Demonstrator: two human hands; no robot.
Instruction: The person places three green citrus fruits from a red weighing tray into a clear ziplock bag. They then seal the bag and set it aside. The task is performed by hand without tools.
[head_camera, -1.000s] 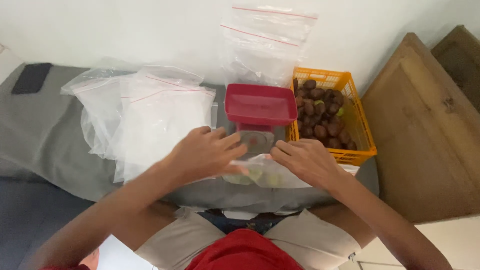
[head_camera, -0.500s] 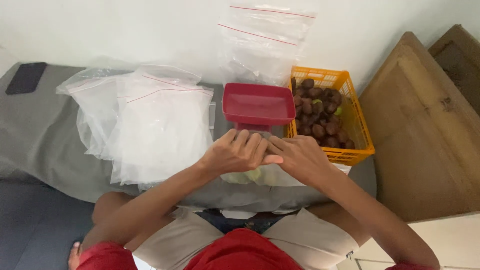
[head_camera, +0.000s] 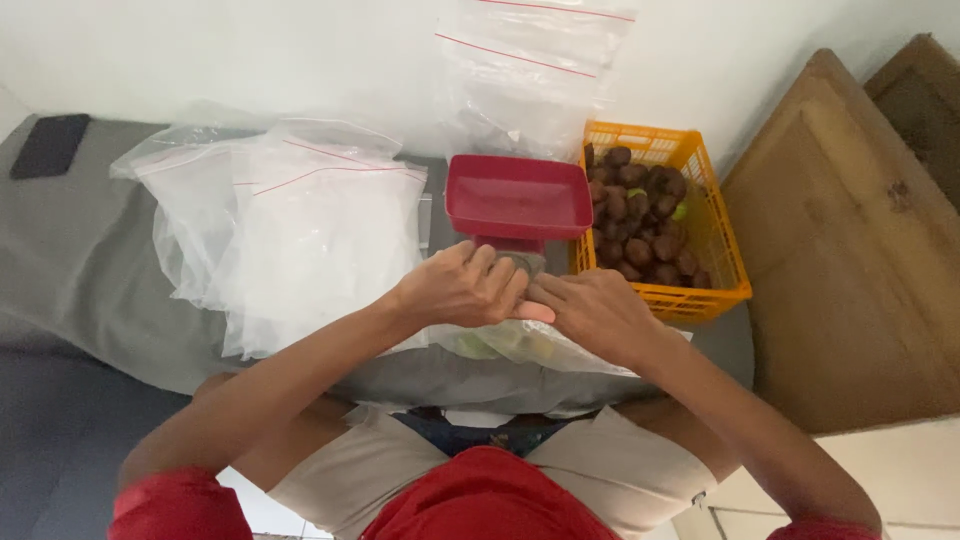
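My left hand (head_camera: 462, 288) and my right hand (head_camera: 592, 312) meet fingertip to fingertip over a clear plastic bag (head_camera: 520, 343) that holds greenish and brown fruit. Both hands pinch the bag's top edge, right in front of a scale with a red tray (head_camera: 517, 195). The bag lies on the grey table (head_camera: 80, 260) near its front edge, above my lap. My fingers hide most of the bag's mouth.
An orange basket (head_camera: 720, 270) of dark brown fruit stands to the right of the scale. A heap of clear zip bags (head_camera: 290, 225) lies at left, more bags (head_camera: 525, 75) lean on the wall behind. A dark phone (head_camera: 50, 145) lies far left. A wooden board (head_camera: 850, 260) stands at right.
My hands have come together from apart, and now press side by side on the bag's top edge. The camera has tilted slightly.
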